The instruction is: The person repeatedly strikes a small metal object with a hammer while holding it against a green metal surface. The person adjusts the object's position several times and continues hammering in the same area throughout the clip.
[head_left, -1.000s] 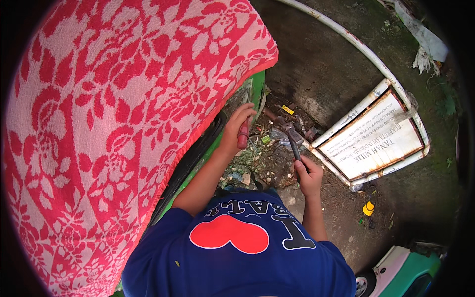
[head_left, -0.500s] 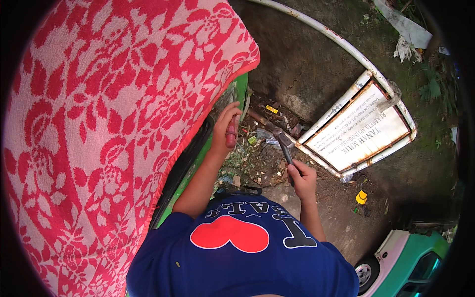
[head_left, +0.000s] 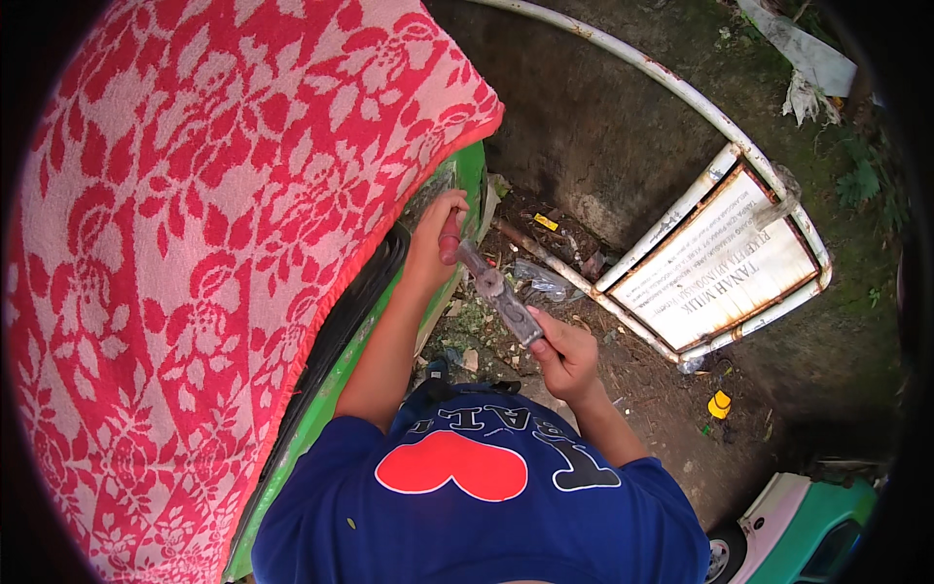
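My left hand [head_left: 430, 243] is closed around a red-handled tool [head_left: 449, 241], held against the green vehicle body [head_left: 471, 175]. Its working end is hidden by my fingers and the panel, so I cannot tell whether it is a screwdriver or a chisel. In my right hand [head_left: 569, 358] is a hammer [head_left: 496, 292], gripped with the thumb along it. The hammer's head is at the butt of the red handle, touching it or very close. A red and pink flowered blanket [head_left: 233, 243] drapes over the vehicle just left of my left hand.
A rusty white-framed sign [head_left: 715, 263] leans at the right, its curved white pipe [head_left: 671, 73] arching above. Litter and soil [head_left: 545, 263] lie beside the vehicle, with a yellow scrap [head_left: 719, 404] farther right. A green and white vehicle [head_left: 808, 530] stands at the lower right.
The hammer has swung left and turned, bringing its head from beside the sign frame to the red handle's end. My right hand has shifted slightly left and down; the left keeps its grip.
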Tool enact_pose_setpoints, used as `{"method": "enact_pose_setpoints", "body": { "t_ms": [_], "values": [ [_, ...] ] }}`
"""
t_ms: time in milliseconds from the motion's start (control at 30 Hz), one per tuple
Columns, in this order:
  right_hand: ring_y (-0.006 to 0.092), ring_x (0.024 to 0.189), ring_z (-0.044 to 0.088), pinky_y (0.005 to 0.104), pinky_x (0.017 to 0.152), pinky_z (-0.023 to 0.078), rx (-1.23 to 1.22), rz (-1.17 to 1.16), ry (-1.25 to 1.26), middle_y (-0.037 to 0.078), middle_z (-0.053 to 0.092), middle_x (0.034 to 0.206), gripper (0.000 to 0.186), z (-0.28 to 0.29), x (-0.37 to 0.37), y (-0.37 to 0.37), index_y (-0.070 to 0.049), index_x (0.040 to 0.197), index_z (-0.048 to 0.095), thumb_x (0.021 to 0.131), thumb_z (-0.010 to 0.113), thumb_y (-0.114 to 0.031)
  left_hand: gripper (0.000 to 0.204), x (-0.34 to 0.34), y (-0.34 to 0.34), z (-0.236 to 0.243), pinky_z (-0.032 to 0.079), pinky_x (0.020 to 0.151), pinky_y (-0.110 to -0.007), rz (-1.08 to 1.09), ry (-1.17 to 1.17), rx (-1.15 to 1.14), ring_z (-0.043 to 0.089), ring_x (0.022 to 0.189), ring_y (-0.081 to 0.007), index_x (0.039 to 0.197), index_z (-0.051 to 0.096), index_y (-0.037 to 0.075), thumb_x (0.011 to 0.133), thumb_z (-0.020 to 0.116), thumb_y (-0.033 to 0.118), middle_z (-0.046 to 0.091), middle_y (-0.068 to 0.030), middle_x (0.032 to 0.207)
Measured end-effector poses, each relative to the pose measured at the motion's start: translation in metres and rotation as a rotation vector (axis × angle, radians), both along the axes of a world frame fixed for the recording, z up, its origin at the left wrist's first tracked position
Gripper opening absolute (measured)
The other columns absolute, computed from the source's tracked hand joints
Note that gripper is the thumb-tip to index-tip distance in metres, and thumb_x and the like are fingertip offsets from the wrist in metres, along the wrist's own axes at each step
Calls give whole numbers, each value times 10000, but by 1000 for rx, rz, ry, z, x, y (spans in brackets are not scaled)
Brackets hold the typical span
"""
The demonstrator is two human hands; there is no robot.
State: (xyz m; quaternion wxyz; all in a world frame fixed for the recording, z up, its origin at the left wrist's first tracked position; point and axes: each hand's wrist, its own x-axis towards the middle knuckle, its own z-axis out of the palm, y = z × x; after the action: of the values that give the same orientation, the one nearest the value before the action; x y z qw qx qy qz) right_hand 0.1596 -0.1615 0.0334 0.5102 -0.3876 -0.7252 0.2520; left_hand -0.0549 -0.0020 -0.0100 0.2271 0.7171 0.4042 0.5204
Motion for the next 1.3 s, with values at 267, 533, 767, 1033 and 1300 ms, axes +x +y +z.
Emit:
{"method": "enact_pose_setpoints", "body": {
  "t_ms": [267, 533, 767, 1033, 1300],
  "values": [
    [239, 584, 611, 333, 567, 483, 46, -72, -84, 124, 618, 712, 384, 14, 1, 3, -20, 1288, 630, 910, 647, -83, 107, 5, 1, 9, 435, 968, -312, 20, -40, -40, 588, 1106, -215, 1092, 534, 54, 996, 567, 89, 622, -120, 1204],
    [252, 612, 625, 332, 594, 497, -21, -18, -22, 142, 627, 726, 374, 16, 3, 7, -11, 1281, 629, 916, 639, -91, 155, 0, 11, 32, 475, 856, -395, 82, 20, -131, 613, 986, -342, 1103, 564, 65, 977, 566, 155, 624, -149, 1036],
    [214, 598, 593, 284, 597, 477, -149, -48, -90, 124, 621, 733, 378, 39, 2, 31, 11, 1308, 598, 945, 614, -94, 159, -1, 23, 46, 471, 854, -427, 12, 175, -166, 595, 1004, -394, 1055, 545, 35, 899, 571, 45, 612, -177, 1003],
    [69, 572, 506, 247, 538, 430, -278, -51, 71, 34, 573, 693, 392, 65, 1, 57, -38, 1372, 565, 1001, 576, -165, 242, 1, 54, 70, 466, 906, -443, -108, 201, -105, 615, 1067, -401, 1181, 550, 37, 963, 518, 137, 635, -250, 1073],
    [38, 571, 480, 216, 529, 422, -350, -38, 179, -38, 511, 670, 410, 81, 6, 83, -93, 1416, 534, 1024, 548, -212, 320, 3, 64, 88, 443, 955, -429, -161, 353, -256, 604, 1118, -349, 1233, 544, 22, 974, 512, 206, 642, -191, 1167]
  ]
}}
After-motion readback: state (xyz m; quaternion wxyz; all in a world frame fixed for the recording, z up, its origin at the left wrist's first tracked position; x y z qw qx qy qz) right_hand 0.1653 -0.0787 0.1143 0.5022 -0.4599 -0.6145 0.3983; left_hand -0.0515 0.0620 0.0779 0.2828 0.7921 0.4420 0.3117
